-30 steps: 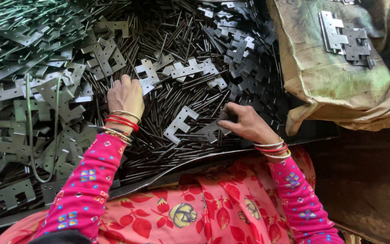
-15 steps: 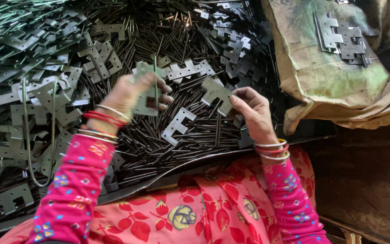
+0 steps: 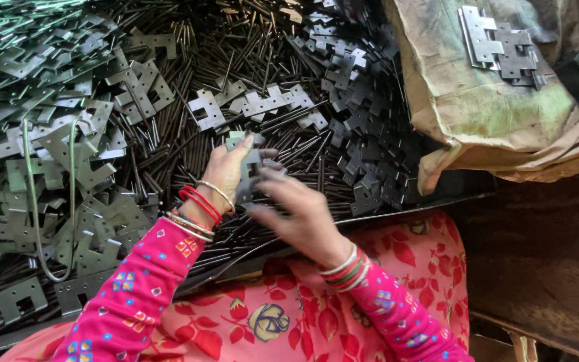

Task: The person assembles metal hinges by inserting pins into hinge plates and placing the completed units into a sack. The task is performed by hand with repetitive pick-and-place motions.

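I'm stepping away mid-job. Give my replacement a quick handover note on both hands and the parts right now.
Left hand: raised over the heap, holding flat grey hinge plates upright.
Right hand: blurred, fingers against the same plates from the near side.
Parts: loose hinge plate pile to the left; dark metal pins heaped in the middle; more plates to the right. Sack at upper right carries a few stacked plates.
Done: plates are picked up and brought together between the hands.
Left: whether they are joined cannot be told; the heaps look large.
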